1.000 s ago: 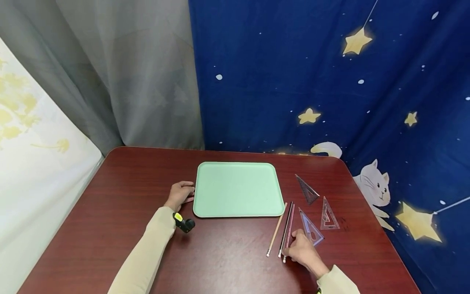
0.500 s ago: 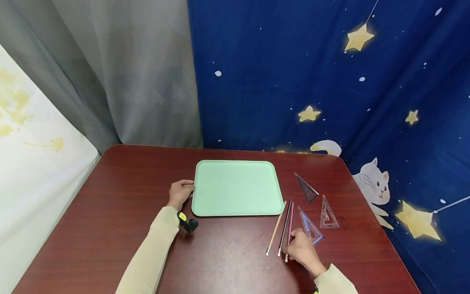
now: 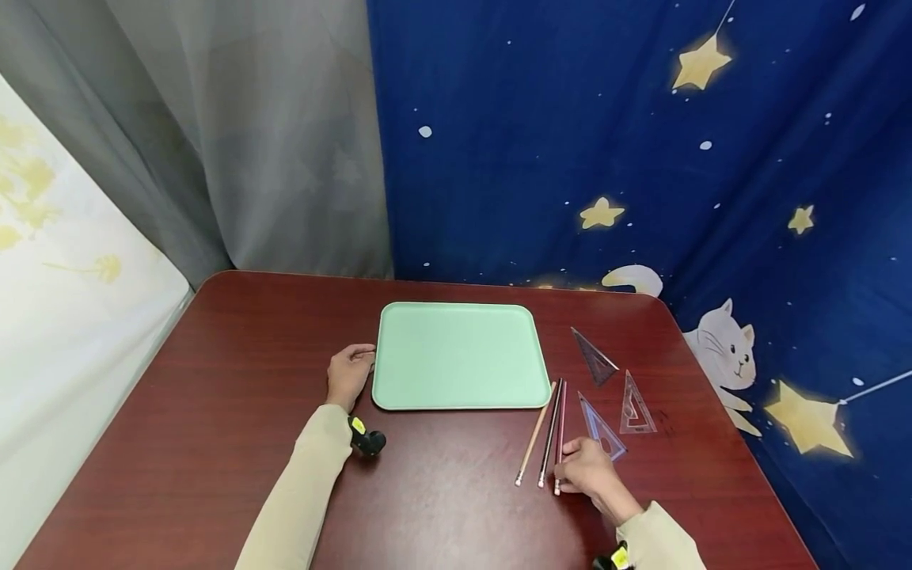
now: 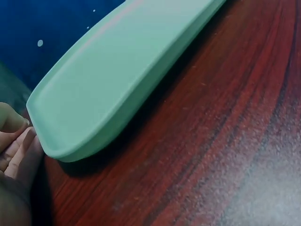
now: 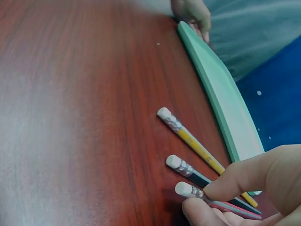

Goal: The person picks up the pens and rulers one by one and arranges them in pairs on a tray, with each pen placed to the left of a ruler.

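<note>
Here the pink pencil (image 3: 563, 412) is pinched near its eraser end by the right hand (image 3: 587, 471), thumb on one side, fingers on the other; whether it has been lifted off the bench (image 3: 442, 491) cannot be told. Nothing has been let go yet, so the handling can be judged only part done. Beside it, the dark pencil (image 3: 550, 431) and the yellow pencil (image 5: 197, 149) are left unheld, all three laid nearly lengthwise, with erasers towards the person. No pencil has been put on the green tray (image 3: 456, 356); three set squares (image 3: 602, 427) are left lying off to the right, one close by the right hand.

As for the grip, the pink pencil is held right between the fingertips, its far end pointed towards the tray's near right corner. Over at the tray's left edge, the left hand (image 3: 347, 374) is placed; whether the rim is truly grasped cannot be told.
</note>
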`<state>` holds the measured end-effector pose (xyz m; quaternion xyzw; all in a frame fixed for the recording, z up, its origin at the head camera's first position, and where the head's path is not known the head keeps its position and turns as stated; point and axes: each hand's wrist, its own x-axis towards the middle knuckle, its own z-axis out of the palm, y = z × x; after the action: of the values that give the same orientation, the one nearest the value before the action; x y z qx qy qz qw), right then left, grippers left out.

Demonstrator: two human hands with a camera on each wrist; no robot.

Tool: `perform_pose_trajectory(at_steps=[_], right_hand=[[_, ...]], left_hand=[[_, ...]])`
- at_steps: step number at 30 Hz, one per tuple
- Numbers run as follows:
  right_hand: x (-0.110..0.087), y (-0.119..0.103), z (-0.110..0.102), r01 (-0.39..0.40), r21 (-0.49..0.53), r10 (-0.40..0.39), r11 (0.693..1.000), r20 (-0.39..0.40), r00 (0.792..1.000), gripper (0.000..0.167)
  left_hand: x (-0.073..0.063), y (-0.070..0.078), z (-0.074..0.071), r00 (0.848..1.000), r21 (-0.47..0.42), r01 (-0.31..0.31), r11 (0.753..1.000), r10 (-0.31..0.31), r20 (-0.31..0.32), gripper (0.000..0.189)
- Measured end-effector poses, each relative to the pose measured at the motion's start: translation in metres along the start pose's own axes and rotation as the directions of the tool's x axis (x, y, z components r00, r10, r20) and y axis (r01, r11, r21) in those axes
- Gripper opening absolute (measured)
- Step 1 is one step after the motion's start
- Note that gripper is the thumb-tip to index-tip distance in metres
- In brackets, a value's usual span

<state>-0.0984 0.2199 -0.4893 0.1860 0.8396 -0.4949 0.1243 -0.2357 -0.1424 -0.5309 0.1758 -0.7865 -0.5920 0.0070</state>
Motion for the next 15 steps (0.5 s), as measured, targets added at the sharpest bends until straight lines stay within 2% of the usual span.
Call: perform_pose_trajectory(at_steps=[9, 15], right_hand=[[0.009, 0.003, -0.007, -0.071, 0.169, 0.060, 0.983, 0.069, 0.996, 0.038], [0.012, 0.011, -0.013, -0.103, 0.285, 0.054, 0.953, 0.173, 0.983, 0.042]], left_hand=[[0.002, -0.001, -0.002, 0.999, -0.008, -0.032, 0.999, 0.032, -0.013, 0.026], [-0.001, -0.002, -0.001, 0.999, -0.003, -0.043, 0.999, 0.043, -0.021, 0.027]])
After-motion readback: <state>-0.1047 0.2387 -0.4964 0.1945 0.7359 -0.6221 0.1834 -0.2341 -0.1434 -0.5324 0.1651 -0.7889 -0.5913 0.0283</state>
